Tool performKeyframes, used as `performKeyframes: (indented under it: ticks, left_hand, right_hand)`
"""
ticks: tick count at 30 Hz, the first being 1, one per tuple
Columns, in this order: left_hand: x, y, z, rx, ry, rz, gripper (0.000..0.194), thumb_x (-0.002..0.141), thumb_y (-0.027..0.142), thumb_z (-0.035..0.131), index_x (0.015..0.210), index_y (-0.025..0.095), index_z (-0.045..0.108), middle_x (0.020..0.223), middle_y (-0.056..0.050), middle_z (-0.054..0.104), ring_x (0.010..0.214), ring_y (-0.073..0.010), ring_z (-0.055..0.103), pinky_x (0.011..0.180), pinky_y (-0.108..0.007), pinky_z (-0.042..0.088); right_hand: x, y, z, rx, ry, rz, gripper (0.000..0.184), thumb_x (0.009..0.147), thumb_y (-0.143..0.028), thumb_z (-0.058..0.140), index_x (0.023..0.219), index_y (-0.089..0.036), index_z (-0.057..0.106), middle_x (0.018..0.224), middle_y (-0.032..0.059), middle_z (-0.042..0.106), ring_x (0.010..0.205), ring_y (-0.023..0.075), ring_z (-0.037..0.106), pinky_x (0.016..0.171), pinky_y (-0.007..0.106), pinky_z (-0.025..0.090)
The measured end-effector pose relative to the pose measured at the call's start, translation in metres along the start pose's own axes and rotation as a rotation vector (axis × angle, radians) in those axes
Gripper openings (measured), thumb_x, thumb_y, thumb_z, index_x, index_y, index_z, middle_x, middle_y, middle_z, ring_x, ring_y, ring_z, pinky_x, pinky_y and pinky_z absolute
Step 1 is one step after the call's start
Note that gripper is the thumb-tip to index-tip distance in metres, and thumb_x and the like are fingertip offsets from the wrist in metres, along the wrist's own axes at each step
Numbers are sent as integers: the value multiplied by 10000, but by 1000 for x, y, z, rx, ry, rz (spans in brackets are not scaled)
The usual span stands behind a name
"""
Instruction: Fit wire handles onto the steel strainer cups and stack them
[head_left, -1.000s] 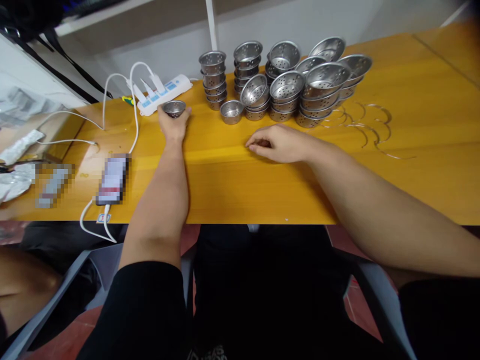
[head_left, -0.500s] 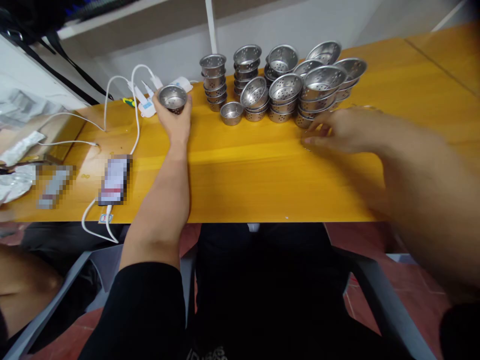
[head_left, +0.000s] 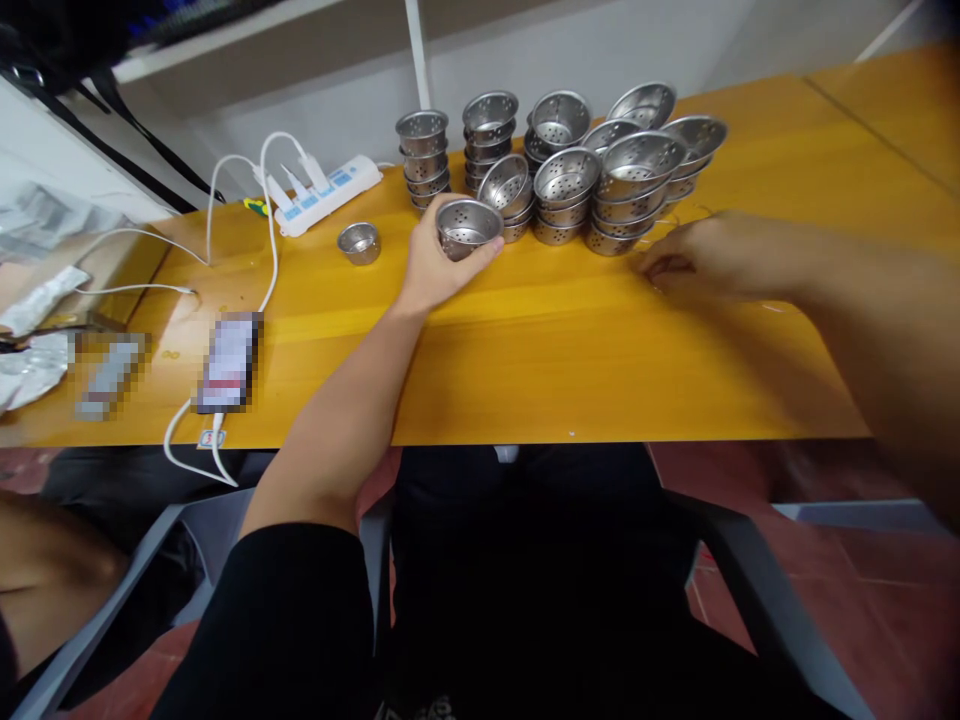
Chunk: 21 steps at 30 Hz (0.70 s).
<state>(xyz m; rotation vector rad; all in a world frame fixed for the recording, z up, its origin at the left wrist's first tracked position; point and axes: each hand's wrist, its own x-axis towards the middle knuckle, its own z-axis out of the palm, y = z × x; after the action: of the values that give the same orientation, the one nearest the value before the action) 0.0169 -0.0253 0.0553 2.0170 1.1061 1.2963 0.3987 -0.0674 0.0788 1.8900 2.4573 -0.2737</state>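
Observation:
My left hand point(head_left: 431, 270) is closed around a small perforated metal cup point(head_left: 466, 226) just in front of the stacks of metal strainer cups point(head_left: 570, 170). Another small metal cup point(head_left: 359, 242) sits alone on the yellow table point(head_left: 525, 350), left of my left hand. My right hand point(head_left: 701, 262) rests on the table to the right of the stacks, over thin wire rings. Its fingers are curled in a pinch near one wire ring point(head_left: 675, 222); what they hold is hidden.
A white power strip point(head_left: 330, 186) with plugged chargers and white cables point(head_left: 266, 250) lies at the back left. A phone point(head_left: 226, 362) lies near the front left edge. Foil wrappers point(head_left: 34, 340) sit at the far left. Another person's leg shows at the lower left.
My left hand set the first cup down by the power strip, moved right and took hold of the loose cup by the stacks. My right hand swept right to the wire rings.

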Motion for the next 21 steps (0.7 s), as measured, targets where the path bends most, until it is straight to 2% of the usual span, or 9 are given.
performKeyframes:
  ticks: [4, 8, 11, 14, 16, 19, 21]
  left_hand:
    - [6, -26, 13, 15, -30, 138, 833, 798, 748, 1011, 1359, 320, 569, 1390, -68, 715, 1370, -328, 749, 1267, -554, 605]
    - [11, -52, 22, 29, -36, 196, 893, 779, 699, 1045, 1408, 351, 515, 1423, -69, 676, 1390, -346, 730, 1275, -586, 595]
    - [13, -63, 24, 13, -33, 246, 927, 816, 631, 1038, 1496, 371, 465, 1492, -90, 628, 1417, -345, 705, 1302, -587, 578]
    - [14, -66, 26, 20, -48, 257, 927, 896, 609, 971, 1602, 390, 412, 1574, -115, 580, 1463, -344, 675, 1316, -588, 564]
    - [15, -64, 28, 18, -61, 250, 894, 933, 631, 926, 1624, 395, 410, 1587, -118, 580, 1476, -339, 672, 1311, -581, 565]
    - [14, -59, 29, 23, -59, 233, 854, 920, 738, 899, 1568, 383, 472, 1550, -104, 618, 1483, -338, 677, 1318, -575, 555]
    - [13, -56, 28, 31, -53, 240, 856, 881, 816, 894, 1506, 369, 518, 1507, -92, 642, 1472, -339, 684, 1327, -576, 543]
  right_hand:
    - [-2, -4, -7, 5, -99, 63, 109, 989, -115, 889, 1041, -207, 862, 1040, 66, 854, 864, 242, 744, 848, 370, 525]
    - [-6, -10, -10, 73, -97, 109, 218, 979, -4, 804, 1092, -187, 769, 1080, 92, 840, 889, 237, 760, 861, 371, 553]
    - [-6, -9, -10, 133, -110, 133, 261, 976, 43, 770, 1109, -176, 716, 1119, 112, 833, 913, 213, 770, 892, 348, 575]
    - [-3, -6, -12, 173, -143, 155, 301, 954, 90, 756, 1096, -170, 705, 1121, 119, 831, 906, 184, 771, 903, 317, 580]
    - [-1, -3, -13, 156, -162, 169, 251, 960, 57, 781, 1063, -165, 724, 1083, 123, 830, 882, 187, 761, 910, 336, 575]
    - [2, 0, -15, 59, -187, 171, 128, 980, -47, 839, 992, -164, 788, 994, 116, 823, 826, 210, 722, 892, 394, 542]
    - [4, 0, -16, 12, -210, 145, 112, 986, -57, 845, 971, -165, 821, 977, 104, 821, 802, 204, 701, 856, 386, 519]
